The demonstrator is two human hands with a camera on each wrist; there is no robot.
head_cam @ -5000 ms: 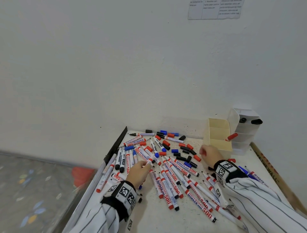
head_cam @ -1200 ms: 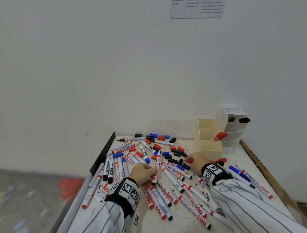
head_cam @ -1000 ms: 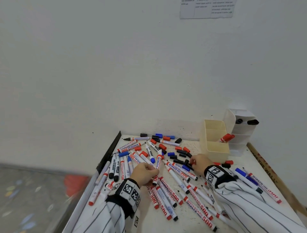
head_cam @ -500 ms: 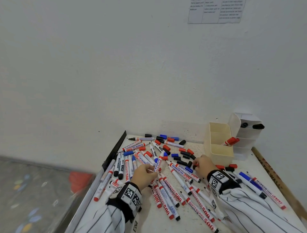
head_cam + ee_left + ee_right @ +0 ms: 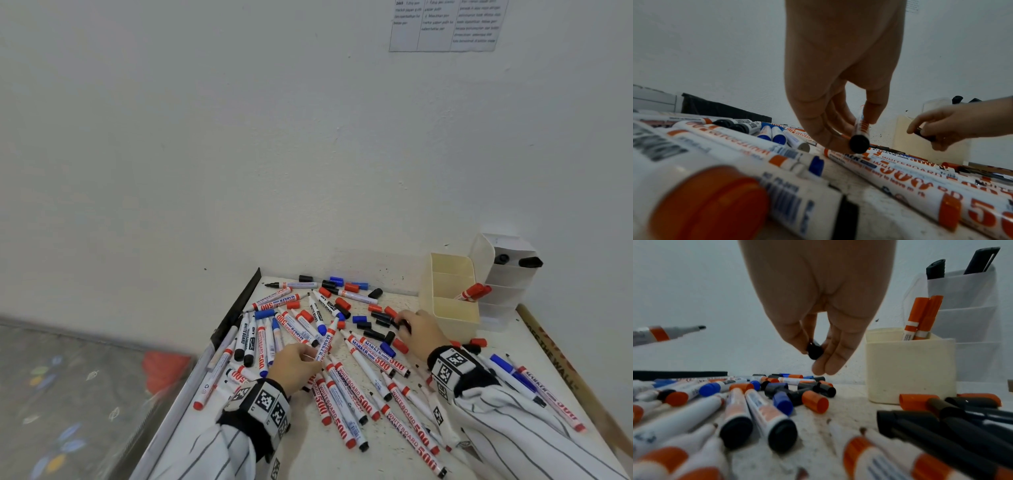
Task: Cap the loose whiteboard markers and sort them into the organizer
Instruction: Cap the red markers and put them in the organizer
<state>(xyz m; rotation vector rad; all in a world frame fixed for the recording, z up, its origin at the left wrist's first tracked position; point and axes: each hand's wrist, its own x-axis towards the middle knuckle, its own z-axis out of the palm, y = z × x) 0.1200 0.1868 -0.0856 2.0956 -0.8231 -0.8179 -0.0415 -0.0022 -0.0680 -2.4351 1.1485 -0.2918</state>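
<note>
Black cap (image 5: 813, 352) pinched in right hand (image 5: 419, 330); uncapped black-ended marker (image 5: 860, 134) gripped in left hand (image 5: 296, 365), above table (image 5: 394, 455) pile. Risk: misaligned cap, inked fingers, wrong organizer (image 5: 445, 308) compartment.

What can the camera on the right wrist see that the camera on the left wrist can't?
Only the right wrist view shows the black cap pinched up close in the right hand, plus two red markers standing in the cream organizer. Only the left wrist view shows the black end of the marker that the left hand holds. Both show loose markers lying on the table.
</note>
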